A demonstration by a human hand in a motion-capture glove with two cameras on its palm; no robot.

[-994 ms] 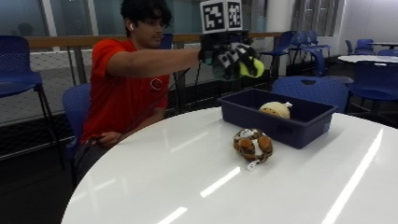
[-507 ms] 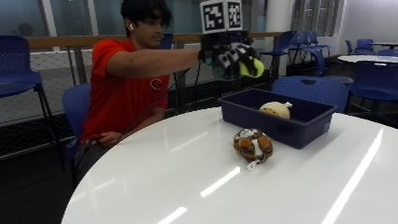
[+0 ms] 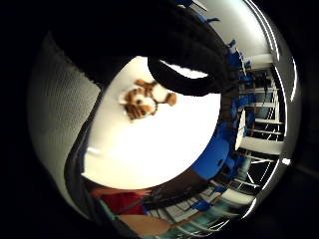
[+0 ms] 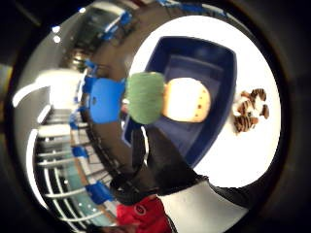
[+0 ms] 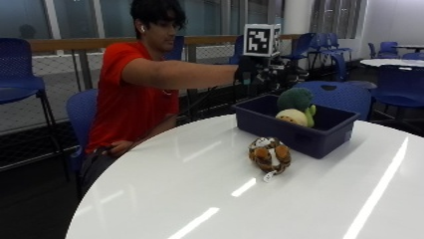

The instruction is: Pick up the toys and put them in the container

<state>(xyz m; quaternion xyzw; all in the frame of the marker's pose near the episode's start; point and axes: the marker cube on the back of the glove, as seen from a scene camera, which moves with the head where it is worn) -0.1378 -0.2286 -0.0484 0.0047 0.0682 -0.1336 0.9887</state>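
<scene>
A person in a red shirt sits at a white round table (image 5: 199,199), right arm stretched out level over the far side. The gloved hand (image 5: 255,72) hangs above the blue bin (image 5: 311,137). Grip state: the outside view does not show the fingers clearly and the palm views show only black glove edges, so I cannot tell whether they are curled or straight.

Green toy (image 5: 295,98): below the hand, at the bin, beside and partly over the cream toy (image 5: 291,117). Whether it touches the hand or rests in the bin cannot be told. Cream toy lies inside the bin, on the side nearer the person.

Tiger (image 5: 269,154): on the tabletop just in front of the bin's near wall, outside it, a white tag at its lower edge. The thumb-side view shows the same order: green toy (image 4: 146,97), cream toy (image 4: 187,99), bin wall, then tiger (image 4: 250,114) on the table.
</scene>
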